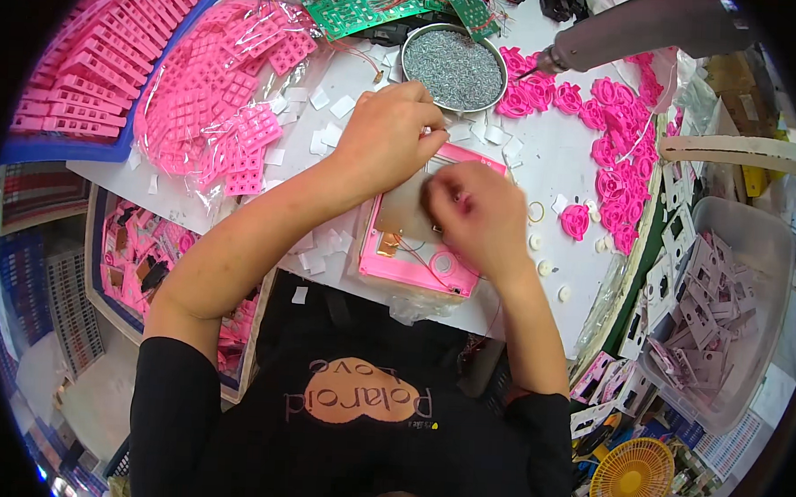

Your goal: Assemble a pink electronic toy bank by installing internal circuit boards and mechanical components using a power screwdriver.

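Our left hand (392,131) bends, thumb close to fingers, by the far edge of the pink case (406,270) on our white counter (593,266); our blurred right hand (486,215) curls over it. What either pinches, we cannot tell. Lettering crosses our black shirt (273,461). A blue crate (91,152) stands left, a clear bin (775,265) right.
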Motion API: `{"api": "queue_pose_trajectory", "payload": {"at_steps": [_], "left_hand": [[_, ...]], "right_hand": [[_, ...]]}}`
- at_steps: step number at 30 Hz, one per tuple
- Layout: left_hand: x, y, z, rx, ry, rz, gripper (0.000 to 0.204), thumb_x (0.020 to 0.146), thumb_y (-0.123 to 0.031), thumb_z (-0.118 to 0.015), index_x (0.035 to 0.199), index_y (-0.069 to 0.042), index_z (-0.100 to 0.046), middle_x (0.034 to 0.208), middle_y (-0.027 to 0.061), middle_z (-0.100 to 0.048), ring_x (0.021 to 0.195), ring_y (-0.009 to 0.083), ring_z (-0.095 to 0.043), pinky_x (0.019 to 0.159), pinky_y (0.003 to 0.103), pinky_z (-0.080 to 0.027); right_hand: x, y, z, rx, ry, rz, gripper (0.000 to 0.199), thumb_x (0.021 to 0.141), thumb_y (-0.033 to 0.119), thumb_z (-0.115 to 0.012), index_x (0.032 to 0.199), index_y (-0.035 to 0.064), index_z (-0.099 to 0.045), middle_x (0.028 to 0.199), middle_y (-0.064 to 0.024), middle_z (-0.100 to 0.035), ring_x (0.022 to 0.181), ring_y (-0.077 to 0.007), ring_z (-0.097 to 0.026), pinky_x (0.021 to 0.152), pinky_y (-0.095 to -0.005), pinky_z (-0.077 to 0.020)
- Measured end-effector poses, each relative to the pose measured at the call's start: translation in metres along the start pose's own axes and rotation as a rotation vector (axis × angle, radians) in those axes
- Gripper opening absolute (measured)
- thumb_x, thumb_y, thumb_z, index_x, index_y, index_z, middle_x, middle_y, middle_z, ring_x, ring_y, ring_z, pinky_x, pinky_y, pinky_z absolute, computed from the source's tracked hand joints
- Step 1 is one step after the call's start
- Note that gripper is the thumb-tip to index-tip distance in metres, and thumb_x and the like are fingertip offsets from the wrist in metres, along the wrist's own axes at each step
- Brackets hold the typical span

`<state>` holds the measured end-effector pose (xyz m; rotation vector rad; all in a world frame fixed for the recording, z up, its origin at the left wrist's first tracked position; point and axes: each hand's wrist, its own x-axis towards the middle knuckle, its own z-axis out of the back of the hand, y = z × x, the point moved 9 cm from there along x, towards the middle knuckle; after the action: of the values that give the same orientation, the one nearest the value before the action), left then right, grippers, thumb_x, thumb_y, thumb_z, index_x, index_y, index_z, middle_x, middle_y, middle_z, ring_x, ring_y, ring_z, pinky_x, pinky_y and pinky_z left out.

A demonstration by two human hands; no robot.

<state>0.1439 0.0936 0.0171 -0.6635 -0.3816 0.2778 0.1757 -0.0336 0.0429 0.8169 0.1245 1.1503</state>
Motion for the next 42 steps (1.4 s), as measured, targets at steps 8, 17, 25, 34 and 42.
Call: {"api": "queue_pose_trajectory", "payload": {"at_steps": [8, 17, 25, 34, 42], "left_hand": [[-0.003, -0.038, 0.01, -0.008, 0.059, -0.384, 0.009, 0.08, -0.015, -0.075, 0.087, -0.01, -0.075, 0.101, 0.0041, -0.066, 0.101, 0.0254, -0.06, 0.084, 0.041, -0.047], [-0.018, -0.02, 0.002, -0.203, 0.021, -0.015, 0.014, 0.083, -0.017, -0.075, 0.095, -0.009, -0.076, 0.082, 0.0043, -0.072, 0.079, 0.0233, -0.067, 0.08, 0.038, -0.047], [-0.021, -0.035, 0.002, -0.063, 0.04, -0.223, 0.009, 0.083, -0.018, -0.073, 0.089, -0.011, -0.071, 0.082, 0.0016, -0.068, 0.084, 0.0216, -0.063, 0.087, 0.041, -0.041], [-0.011, -0.067, -0.029, 0.298, 0.37, -0.527, 0.006, 0.078, -0.017, -0.071, 0.083, -0.014, -0.07, 0.087, -0.0002, -0.065, 0.091, 0.0206, -0.061, 0.091, 0.04, -0.039], [-0.012, -0.104, -0.056, 0.563, 0.842, -0.656, 0.008, 0.072, -0.018, -0.074, 0.077, -0.013, -0.073, 0.078, 0.0029, -0.067, 0.087, 0.0202, -0.066, 0.083, 0.036, -0.046]], "right_hand": [[-0.005, 0.033, 0.044, -0.205, -0.18, 0.322, 0.03, 0.072, 0.004, -0.074, 0.102, 0.0069, -0.072, 0.095, -0.0056, -0.068, 0.089, -0.0256, -0.063, 0.071, -0.0359, -0.0535], [-0.006, -0.003, 0.028, -0.331, -0.063, 0.038, 0.009, 0.079, 0.006, -0.072, 0.083, 0.0048, -0.064, 0.084, -0.0111, -0.062, 0.081, -0.0305, -0.059, 0.069, -0.0418, -0.05], [-0.022, 0.014, 0.003, -0.357, 0.239, 0.001, 0.006, 0.081, 0.008, -0.071, 0.085, 0.0036, -0.068, 0.077, -0.0124, -0.06, 0.078, -0.0321, -0.06, 0.069, -0.0432, -0.0494], [-0.04, 0.012, 0.013, -0.231, 0.08, -0.147, 0.011, 0.084, 0.011, -0.071, 0.081, 0.0035, -0.064, 0.077, -0.0106, -0.061, 0.075, -0.0298, -0.062, 0.061, -0.0422, -0.0501], [-0.037, 0.016, 0.016, -0.309, 0.065, -0.133, 0.011, 0.082, 0.009, -0.073, 0.092, 0.0076, -0.068, 0.087, -0.0068, -0.062, 0.075, -0.0284, -0.059, 0.061, -0.0413, -0.0492]]}}
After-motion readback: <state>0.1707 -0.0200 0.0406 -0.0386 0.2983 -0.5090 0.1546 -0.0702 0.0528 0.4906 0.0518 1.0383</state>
